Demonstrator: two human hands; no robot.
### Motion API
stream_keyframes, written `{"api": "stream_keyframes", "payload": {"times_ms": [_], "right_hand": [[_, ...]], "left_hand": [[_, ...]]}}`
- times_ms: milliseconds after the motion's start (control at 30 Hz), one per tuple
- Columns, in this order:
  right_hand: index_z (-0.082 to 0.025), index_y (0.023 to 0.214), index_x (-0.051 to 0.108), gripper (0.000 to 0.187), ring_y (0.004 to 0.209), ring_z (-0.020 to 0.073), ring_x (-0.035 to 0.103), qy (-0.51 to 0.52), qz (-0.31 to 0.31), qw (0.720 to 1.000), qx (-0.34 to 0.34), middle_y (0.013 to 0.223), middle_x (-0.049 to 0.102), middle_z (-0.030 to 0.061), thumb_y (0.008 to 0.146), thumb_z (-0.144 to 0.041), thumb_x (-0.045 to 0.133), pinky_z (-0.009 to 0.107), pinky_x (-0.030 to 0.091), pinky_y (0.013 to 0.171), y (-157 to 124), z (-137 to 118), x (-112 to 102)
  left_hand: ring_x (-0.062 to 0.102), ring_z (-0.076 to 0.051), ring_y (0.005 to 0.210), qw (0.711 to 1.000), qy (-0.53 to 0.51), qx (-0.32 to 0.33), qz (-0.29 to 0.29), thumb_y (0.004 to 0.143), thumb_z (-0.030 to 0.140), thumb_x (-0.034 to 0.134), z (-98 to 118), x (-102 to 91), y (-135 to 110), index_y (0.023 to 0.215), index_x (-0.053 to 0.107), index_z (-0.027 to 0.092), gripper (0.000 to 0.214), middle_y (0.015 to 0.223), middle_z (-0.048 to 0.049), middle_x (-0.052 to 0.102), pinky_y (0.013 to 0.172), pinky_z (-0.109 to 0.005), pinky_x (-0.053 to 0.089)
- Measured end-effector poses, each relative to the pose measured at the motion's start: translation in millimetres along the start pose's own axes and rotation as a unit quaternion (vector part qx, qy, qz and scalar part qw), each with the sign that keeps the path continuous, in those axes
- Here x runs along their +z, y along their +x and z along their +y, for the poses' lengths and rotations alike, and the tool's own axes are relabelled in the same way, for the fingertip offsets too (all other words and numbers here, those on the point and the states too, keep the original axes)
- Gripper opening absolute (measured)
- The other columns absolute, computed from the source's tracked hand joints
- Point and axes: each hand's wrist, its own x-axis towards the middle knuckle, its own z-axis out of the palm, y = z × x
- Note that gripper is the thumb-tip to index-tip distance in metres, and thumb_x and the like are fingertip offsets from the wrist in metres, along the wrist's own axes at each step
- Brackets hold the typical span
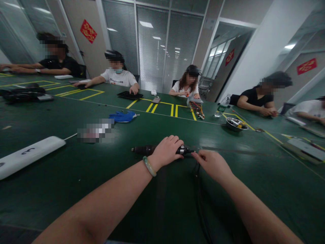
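A dark cylindrical tool [143, 149] lies on its side on the green table [76, 176]. My left hand [167, 150], with a pale green bangle on the wrist, is wrapped over the tool's right half. My right hand [212, 162] pinches at the tool's tip, fingers pressed together near its metal collar [183, 150]. A black cable [198, 189] runs from the tool toward me between my forearms.
A white power strip [27, 154] lies at left. Blue gloves [123, 117] and a blurred item lie further out. A metal bowl [235, 124], a water bottle [222, 106] and yellow floor-tape lines sit beyond. Several other people sit around the table's far side.
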Motion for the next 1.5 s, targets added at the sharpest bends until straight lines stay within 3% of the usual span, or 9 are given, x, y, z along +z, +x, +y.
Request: {"api": "stream_keyframes", "payload": {"times_ms": [100, 233, 500, 667, 800, 967, 1100, 1267, 1500], "right_hand": [[-0.021, 0.075, 0.063, 0.045, 0.060, 0.0145, 0.053, -0.004, 0.059, 0.998, -0.014, 0.069, 0.060, 0.0009, 0.097, -0.052, 0.040, 0.026, 0.030, 0.055, 12, 21, 9], [-0.022, 0.085, 0.063, 0.035, 0.065, 0.0134, 0.054, 0.000, 0.015, 0.998, -0.054, 0.079, 0.059, 0.0003, 0.093, -0.053, 0.049, 0.025, 0.033, 0.058, 6, 30, 22], [-0.019, 0.078, 0.055, 0.050, 0.068, 0.0163, 0.053, -0.049, -0.014, 0.996, -0.075, 0.086, 0.057, 0.0041, 0.083, -0.069, 0.055, 0.028, 0.035, 0.059, -7, 13, 25], [-0.021, 0.087, 0.056, 0.036, 0.069, 0.0176, 0.056, -0.047, -0.037, 0.996, -0.061, 0.079, 0.059, 0.0022, 0.085, -0.057, 0.059, 0.027, 0.033, 0.058, -9, 13, 21], [-0.022, 0.097, 0.055, 0.029, 0.070, 0.0167, 0.058, -0.036, -0.067, 0.996, -0.045, 0.080, 0.062, 0.0018, 0.085, -0.047, 0.062, 0.026, 0.034, 0.056, -9, 15, 16], [-0.021, 0.095, 0.056, 0.028, 0.075, 0.0179, 0.058, 0.004, -0.055, 0.998, -0.029, 0.089, 0.063, 0.0037, 0.083, -0.044, 0.065, 0.026, 0.037, 0.061, -11, 18, 18], [-0.020, 0.094, 0.057, 0.015, 0.080, 0.0158, 0.058, 0.100, -0.066, 0.993, -0.024, 0.088, 0.062, 0.0020, 0.082, -0.028, 0.064, 0.025, 0.039, 0.065, -11, 20, 22], [-0.019, 0.094, 0.058, 0.018, 0.074, 0.0124, 0.058, 0.176, -0.070, 0.981, -0.034, 0.083, 0.062, -0.0004, 0.077, -0.014, 0.059, 0.022, 0.039, 0.062, -10, 21, 25], [-0.018, 0.093, 0.060, 0.022, 0.070, 0.0111, 0.058, 0.213, -0.067, 0.974, -0.036, 0.081, 0.064, -0.0015, 0.072, -0.013, 0.062, 0.021, 0.039, 0.060, -8, 24, 29]], "left_hand": [[0.049, -0.023, 0.100, 1.000, -0.012, -0.003, 0.002, 0.079, 0.054, 0.068, -1, 3.2, 1, 0.110, 0.054, 0.020, 0.049, 0.107, -0.0052, 0.053, 0.087, -0.036, 0.040], [0.049, -0.024, 0.102, 1.000, -0.017, -0.010, 0.003, 0.082, 0.054, 0.064, -1, 8.2, 1, 0.114, 0.055, 0.020, 0.047, 0.109, -0.0067, 0.053, 0.088, -0.037, 0.041], [0.058, -0.023, 0.099, 0.999, -0.038, -0.032, 0.013, 0.093, 0.057, 0.043, 7, 8.9, 2, 0.121, 0.058, 0.019, 0.050, 0.110, -0.0086, 0.061, 0.084, -0.036, 0.044], [0.062, -0.018, 0.080, 0.998, -0.044, -0.031, 0.027, 0.102, 0.039, 0.030, 20, 0.4, 3, 0.098, 0.069, 0.018, 0.045, 0.088, -0.0052, 0.069, 0.075, -0.032, 0.043], [0.058, -0.015, 0.067, 0.999, -0.033, -0.023, 0.028, 0.100, 0.038, 0.031, 28, -4.7, 3, 0.077, 0.067, 0.016, 0.048, 0.071, -0.0044, 0.063, 0.070, -0.031, 0.043], [0.062, -0.018, 0.087, 0.996, -0.068, 0.044, -0.028, 0.095, 0.043, 0.044, 31, -2.4, 4, 0.104, 0.067, 0.020, 0.033, 0.095, -0.0054, 0.067, 0.078, -0.032, 0.047], [0.062, -0.021, 0.094, 0.993, -0.062, 0.072, -0.076, 0.089, 0.041, 0.054, 31, -0.4, 4, 0.114, 0.062, 0.023, 0.033, 0.105, -0.0054, 0.065, 0.081, -0.035, 0.048], [0.061, -0.022, 0.094, 0.993, -0.042, 0.033, -0.104, 0.089, 0.033, 0.053, 40, 4.1, 2, 0.115, 0.058, 0.023, 0.029, 0.107, -0.0050, 0.064, 0.083, -0.036, 0.049], [0.060, -0.021, 0.092, 0.992, -0.037, 0.014, -0.118, 0.087, 0.031, 0.052, 42, 5.7, 3, 0.107, 0.057, 0.022, 0.023, 0.101, -0.0046, 0.062, 0.079, -0.033, 0.048]]}}
